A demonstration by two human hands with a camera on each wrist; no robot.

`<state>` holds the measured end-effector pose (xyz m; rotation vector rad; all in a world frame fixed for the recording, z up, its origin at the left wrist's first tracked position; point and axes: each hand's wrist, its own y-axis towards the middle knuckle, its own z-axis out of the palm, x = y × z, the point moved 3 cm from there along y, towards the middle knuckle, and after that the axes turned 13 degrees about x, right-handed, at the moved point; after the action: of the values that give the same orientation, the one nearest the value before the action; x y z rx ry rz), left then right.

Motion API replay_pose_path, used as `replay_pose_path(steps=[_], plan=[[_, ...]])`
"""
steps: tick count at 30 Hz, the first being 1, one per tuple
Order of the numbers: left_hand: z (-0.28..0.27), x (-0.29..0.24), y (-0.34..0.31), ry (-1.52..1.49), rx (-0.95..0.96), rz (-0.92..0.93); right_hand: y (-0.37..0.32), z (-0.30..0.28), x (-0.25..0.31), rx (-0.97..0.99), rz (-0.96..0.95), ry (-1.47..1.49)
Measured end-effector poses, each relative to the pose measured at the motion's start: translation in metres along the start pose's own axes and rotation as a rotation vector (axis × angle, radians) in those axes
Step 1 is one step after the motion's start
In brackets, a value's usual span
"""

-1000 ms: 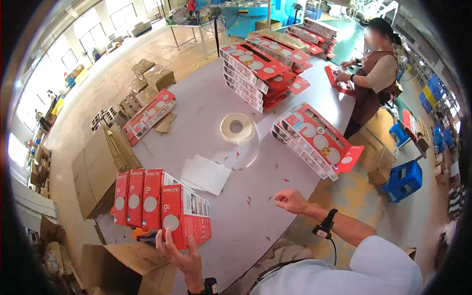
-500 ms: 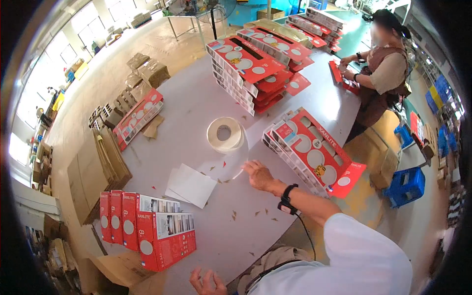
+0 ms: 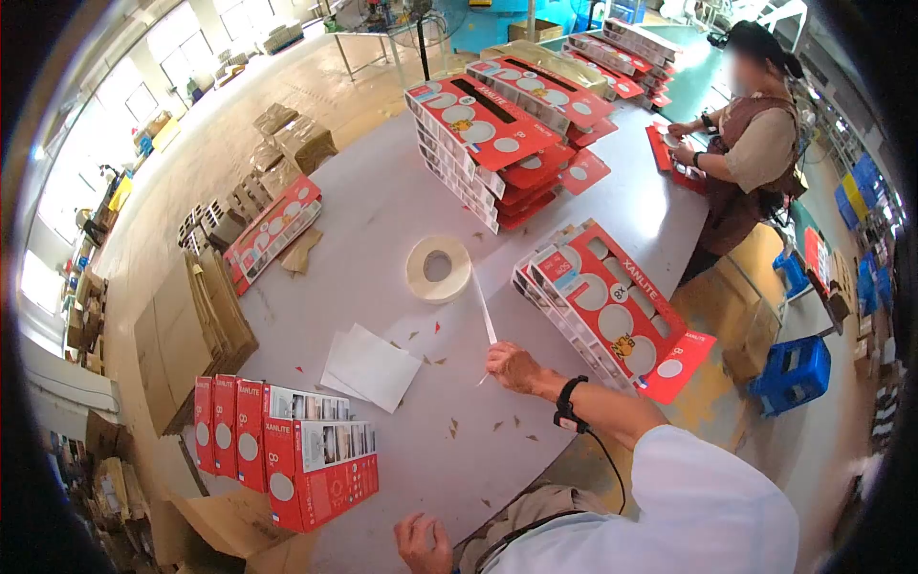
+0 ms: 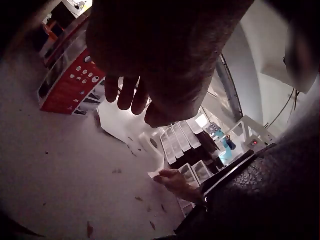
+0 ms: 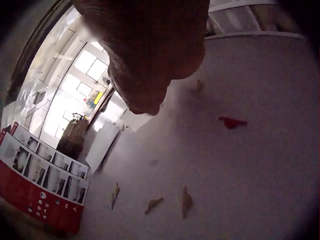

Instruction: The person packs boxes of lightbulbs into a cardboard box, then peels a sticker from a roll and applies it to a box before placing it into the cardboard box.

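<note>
My right hand pinches the free end of a narrow pale tape strip above the table. The strip runs back to a wide cream tape roll lying flat. A short bit of it shows past my fingertips. Down at the table's near edge is my left hand, holding nothing; its fingers hang loosely in the left wrist view. To its left stand several red XANLITE boxes in a row, upright on the table. In the right wrist view my right hand hides the strip.
White sheets lie between roll and boxes. Red cartons are piled on the right, with a taller stack behind. Flattened cardboard leans at the left edge. Another person works at the far right.
My left hand has let go of the front red box and drawn back toward me. My right hand has reached left over the table, taken the strip's end and drawn the strip taut.
</note>
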<state>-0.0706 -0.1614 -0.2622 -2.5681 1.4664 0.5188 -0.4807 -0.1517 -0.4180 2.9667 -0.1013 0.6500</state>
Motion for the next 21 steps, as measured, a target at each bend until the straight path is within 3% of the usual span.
replay_pose_path(steps=[3,6,9,12,14,17,20,21], plan=[[-0.004,-0.012,0.024,-0.068,-0.059,0.019,-0.017,0.001,0.006,0.013,-0.02,-0.004],[0.007,-0.007,0.031,-0.366,0.139,-0.129,-0.03,0.012,0.016,0.014,-0.067,-0.012],[0.005,-0.021,0.046,-0.311,0.025,-0.044,-0.046,0.019,0.037,0.091,-0.101,0.012],[0.023,-0.008,0.046,-0.371,0.233,-0.044,-0.06,0.012,0.082,0.113,-0.17,0.008],[0.028,-0.011,0.056,-0.37,0.171,-0.003,-0.072,0.016,0.109,0.117,-0.193,0.047],[0.035,-0.014,0.073,-0.425,0.175,0.038,-0.084,0.012,0.145,0.332,-0.134,0.181],[0.057,-0.003,0.073,-0.642,0.276,-0.129,-0.089,0.006,0.162,0.405,-0.007,0.326],[0.059,-0.002,0.073,-0.755,0.328,-0.221,-0.093,0.002,0.165,0.331,0.018,0.455]])
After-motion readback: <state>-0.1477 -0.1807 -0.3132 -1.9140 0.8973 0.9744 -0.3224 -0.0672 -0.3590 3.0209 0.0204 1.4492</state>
